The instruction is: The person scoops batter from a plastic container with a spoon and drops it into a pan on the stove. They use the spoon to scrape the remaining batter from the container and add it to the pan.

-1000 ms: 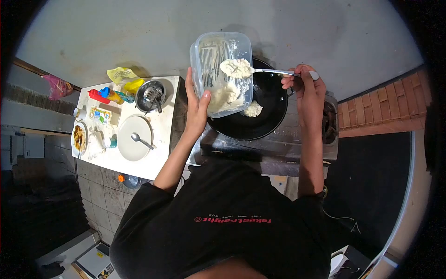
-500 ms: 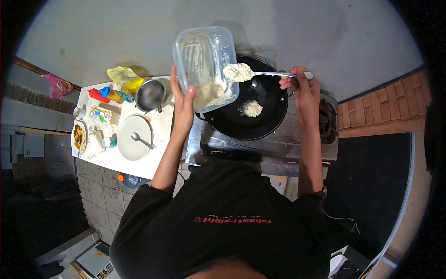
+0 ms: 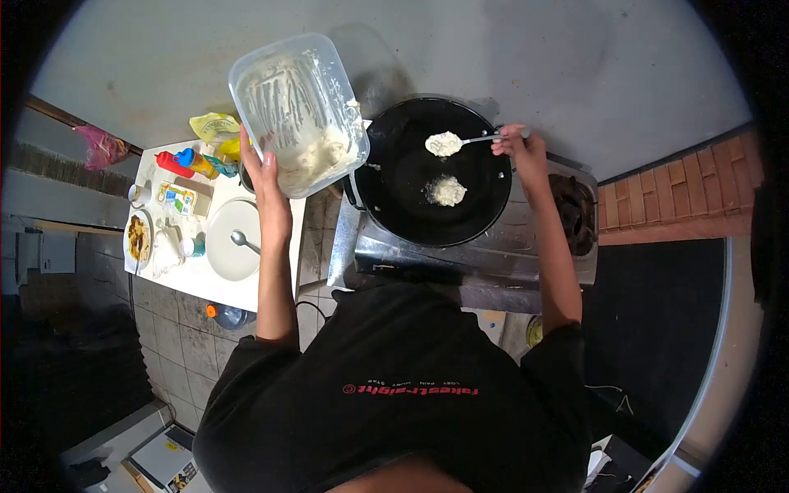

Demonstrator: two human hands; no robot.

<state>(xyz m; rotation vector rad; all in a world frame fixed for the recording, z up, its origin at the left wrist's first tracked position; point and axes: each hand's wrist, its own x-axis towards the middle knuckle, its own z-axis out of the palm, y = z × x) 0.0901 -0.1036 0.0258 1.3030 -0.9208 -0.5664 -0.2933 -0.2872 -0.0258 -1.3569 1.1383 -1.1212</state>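
Note:
My left hand (image 3: 267, 185) grips a clear plastic container (image 3: 283, 99) by its near left side, tilted up above the table's far edge. Pale, lumpy batter (image 3: 325, 154) is smeared inside it and gathered toward its lower right corner. My right hand (image 3: 519, 149) is closed around the handle of a spoon (image 3: 485, 139), whose bowl carries a heap of batter (image 3: 444, 145) over the wok. In the black wok (image 3: 403, 205), one dollop of batter (image 3: 449, 192) sits near the middle with small bubbles at its left edge.
The wok stands on a metal gas stove (image 3: 427, 267); a second burner (image 3: 574, 215) is at right. Leftward, a white table (image 3: 193, 275) holds a plate (image 3: 222, 259) with a spoon, a red bottle (image 3: 170, 162) and a dish of food (image 3: 138, 240). A grey wall (image 3: 526, 49) rises behind.
My left hand has carried the container left, away from the wok. My right hand has brought the loaded spoon lower and slightly right, over the wok.

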